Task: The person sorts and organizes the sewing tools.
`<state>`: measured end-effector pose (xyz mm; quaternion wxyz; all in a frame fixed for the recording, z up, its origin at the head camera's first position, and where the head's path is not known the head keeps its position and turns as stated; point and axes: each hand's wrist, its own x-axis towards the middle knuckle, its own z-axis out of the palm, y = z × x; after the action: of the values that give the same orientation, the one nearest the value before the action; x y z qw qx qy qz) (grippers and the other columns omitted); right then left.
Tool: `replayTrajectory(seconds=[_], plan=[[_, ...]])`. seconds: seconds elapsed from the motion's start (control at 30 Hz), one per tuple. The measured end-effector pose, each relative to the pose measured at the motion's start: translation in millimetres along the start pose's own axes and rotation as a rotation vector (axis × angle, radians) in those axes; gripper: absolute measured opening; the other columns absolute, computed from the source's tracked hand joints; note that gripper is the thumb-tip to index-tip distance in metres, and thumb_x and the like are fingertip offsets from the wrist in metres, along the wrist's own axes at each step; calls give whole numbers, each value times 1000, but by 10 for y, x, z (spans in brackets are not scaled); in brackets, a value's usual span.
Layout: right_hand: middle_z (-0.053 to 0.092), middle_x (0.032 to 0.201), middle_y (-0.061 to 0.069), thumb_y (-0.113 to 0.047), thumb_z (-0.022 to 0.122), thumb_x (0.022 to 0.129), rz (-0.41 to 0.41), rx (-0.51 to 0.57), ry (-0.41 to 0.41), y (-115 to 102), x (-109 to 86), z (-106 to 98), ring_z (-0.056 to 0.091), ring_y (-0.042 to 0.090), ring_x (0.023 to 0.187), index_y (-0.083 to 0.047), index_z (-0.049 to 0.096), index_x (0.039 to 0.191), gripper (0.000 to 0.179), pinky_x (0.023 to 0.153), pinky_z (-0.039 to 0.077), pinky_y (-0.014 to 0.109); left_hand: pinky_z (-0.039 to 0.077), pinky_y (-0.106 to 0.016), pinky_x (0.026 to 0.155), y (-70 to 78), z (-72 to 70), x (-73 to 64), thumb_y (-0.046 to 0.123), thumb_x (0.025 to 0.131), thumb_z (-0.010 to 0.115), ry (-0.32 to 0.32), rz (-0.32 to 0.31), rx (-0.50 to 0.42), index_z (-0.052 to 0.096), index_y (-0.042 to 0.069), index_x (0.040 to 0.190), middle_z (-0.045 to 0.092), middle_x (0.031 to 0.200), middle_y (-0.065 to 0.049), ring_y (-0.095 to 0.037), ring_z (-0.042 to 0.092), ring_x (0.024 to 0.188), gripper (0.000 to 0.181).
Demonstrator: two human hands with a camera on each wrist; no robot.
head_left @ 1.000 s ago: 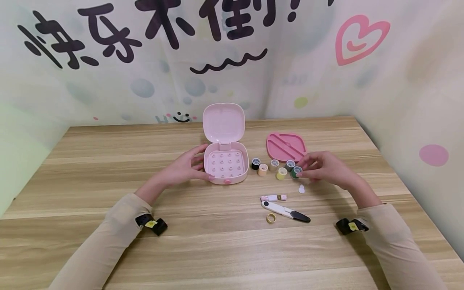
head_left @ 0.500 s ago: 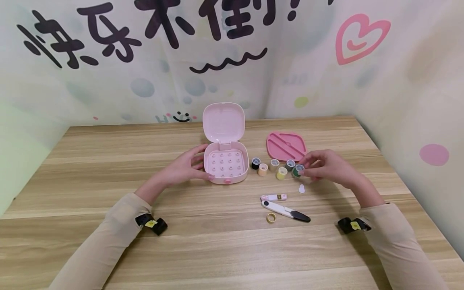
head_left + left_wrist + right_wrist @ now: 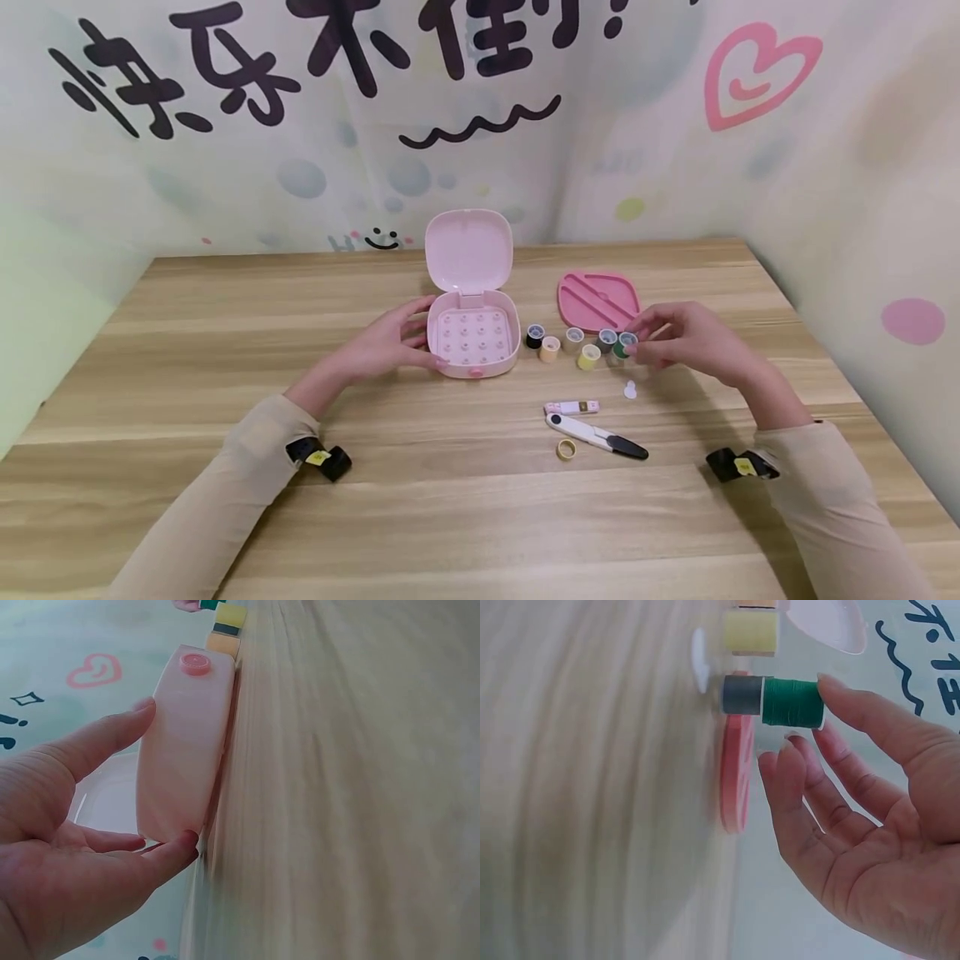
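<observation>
A pale pink sewing box stands with its lid raised; rows of small pegs line its floor. My left hand grips its left side, thumb at the front and fingers round the side. To the right, my right hand pinches a spool of green thread between thumb and fingertips, held just above the table. Beside it stands a grey spool. Black, peach, beige and yellow spools stand between the box and that hand.
Behind the spools lies a dark pink tray with slots. Nearer me are a small patterned strip, white-and-black thread snips, a gold ring-shaped thimble and a small white piece. A printed cloth hangs behind the table.
My right hand has taken the green spool slightly up and to the right, away from the grey one. The left hand keeps its place on the box. The head view has shifted slightly.
</observation>
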<state>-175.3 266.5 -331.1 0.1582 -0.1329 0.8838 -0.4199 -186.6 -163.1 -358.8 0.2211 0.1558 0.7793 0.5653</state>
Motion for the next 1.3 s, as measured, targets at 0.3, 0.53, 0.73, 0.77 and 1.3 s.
replayTrajectory(seconds=[0.3,0.53,0.73,0.77,1.3], plan=[[68,105,14,-8,78,94,-14,-26,36,-117,34,-7,70,18,85,7,69,120,31,73,66,32,31,-53,127,22,7,16,-3,90,78,-18,9,-3,20,1,167,19,173,-21,-45,24,159,97],[68,106,16,-7,77,95,-22,-37,65,-204,70,7,71,24,87,6,69,120,29,72,66,33,31,-52,128,35,26,12,-3,90,78,-16,4,-8,19,1,167,21,173,-21,-43,25,159,97],[68,105,15,-10,78,96,-31,-36,74,-297,119,35,71,24,87,5,70,119,29,72,66,32,31,-52,128,50,35,4,-3,90,78,-16,-2,-8,18,1,167,19,174,-20,-44,24,159,98],[68,105,15,-10,78,96,-32,-28,73,-313,128,42,71,23,87,5,70,119,29,72,66,32,31,-52,128,52,36,4,-3,90,78,-16,-3,-8,18,2,167,19,174,-20,-44,24,159,98],[68,106,14,-9,78,95,-61,4,54,-575,279,169,69,23,83,5,70,120,29,73,66,32,31,-52,128,44,19,-1,-4,90,77,-15,11,-23,19,2,167,21,173,-21,-43,24,159,97]])
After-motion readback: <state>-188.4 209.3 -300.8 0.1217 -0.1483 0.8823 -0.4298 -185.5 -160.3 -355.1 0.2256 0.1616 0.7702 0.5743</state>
